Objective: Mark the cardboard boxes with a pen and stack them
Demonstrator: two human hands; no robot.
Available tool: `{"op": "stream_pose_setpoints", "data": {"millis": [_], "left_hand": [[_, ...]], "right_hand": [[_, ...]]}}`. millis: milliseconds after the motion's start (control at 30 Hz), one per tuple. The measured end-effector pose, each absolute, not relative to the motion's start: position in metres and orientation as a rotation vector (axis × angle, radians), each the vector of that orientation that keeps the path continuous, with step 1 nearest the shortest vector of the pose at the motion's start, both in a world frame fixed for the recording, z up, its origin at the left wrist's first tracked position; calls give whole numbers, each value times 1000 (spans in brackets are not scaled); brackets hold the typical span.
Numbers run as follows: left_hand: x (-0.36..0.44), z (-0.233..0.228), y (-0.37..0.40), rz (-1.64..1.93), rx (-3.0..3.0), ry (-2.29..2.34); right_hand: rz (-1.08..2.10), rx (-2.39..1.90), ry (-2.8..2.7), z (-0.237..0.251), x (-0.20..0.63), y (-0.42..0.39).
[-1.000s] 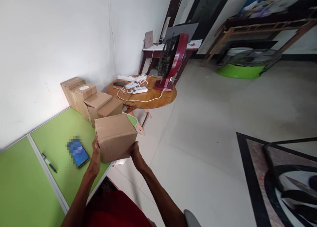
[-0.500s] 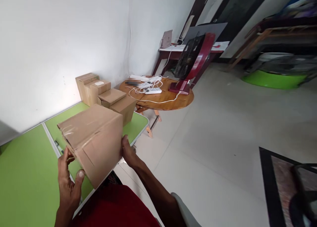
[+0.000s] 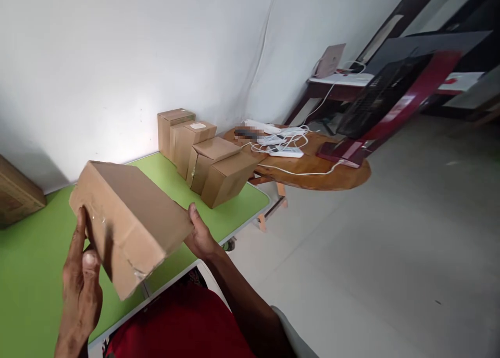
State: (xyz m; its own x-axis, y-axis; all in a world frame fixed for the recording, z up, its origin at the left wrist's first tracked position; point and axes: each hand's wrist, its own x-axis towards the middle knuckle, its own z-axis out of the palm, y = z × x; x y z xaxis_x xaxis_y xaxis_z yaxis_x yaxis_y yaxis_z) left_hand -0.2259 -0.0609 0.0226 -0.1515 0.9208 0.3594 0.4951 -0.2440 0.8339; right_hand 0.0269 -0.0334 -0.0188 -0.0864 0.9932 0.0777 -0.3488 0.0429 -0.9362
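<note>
- Cardboard box (image 3: 128, 220), sealed with clear tape at the near end, held tilted in the air above the near edge of the green table (image 3: 23, 275); far end high, near end dipping toward the person's red shirt (image 3: 179, 327).
- Left hand (image 3: 80, 285) cups the box's near left corner, fingers stretched up along the taped end face and thumb pressed onto it. This looks like a supporting hold under the low end rather than a full clasp.
- Right hand (image 3: 199, 235) presses flat against the box's right side, thumb up along the edge, fingers hidden behind the cardboard. Squeeze between both palms seems to be what carries the weight.
- Beyond the box, on the table's far right corner: a row of four smaller cartons (image 3: 203, 150), touching one another, lined up against the white wall (image 3: 117, 61), likely parked there to keep the middle of the table free.
- Left of the box, at the frame edge: part of another brown carton (image 3: 15, 194) on the table by the wall.
- Further beyond the row of cartons: round wooden table (image 3: 312, 168) carrying white power strips (image 3: 283, 142) with loose cables and a red-framed fan (image 3: 386, 98).
</note>
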Motion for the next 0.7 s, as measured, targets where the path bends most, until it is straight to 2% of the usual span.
{"op": "stream_pose_setpoints", "data": {"millis": [200, 333, 533, 700], "left_hand": [[-247, 25, -67, 1287, 1955, 1497], [-249, 21, -63, 1272, 2160, 1417], [-250, 20, -52, 1447, 2238, 1743], [-253, 24, -46, 1596, 2227, 1803]], "right_hand": [[1627, -693, -845, -25, 27, -18], [1604, -649, -791, -28, 30, -12], [1619, -674, -1013, -27, 26, -18], [1575, -689, -1266, -18, 28, -26]]}}
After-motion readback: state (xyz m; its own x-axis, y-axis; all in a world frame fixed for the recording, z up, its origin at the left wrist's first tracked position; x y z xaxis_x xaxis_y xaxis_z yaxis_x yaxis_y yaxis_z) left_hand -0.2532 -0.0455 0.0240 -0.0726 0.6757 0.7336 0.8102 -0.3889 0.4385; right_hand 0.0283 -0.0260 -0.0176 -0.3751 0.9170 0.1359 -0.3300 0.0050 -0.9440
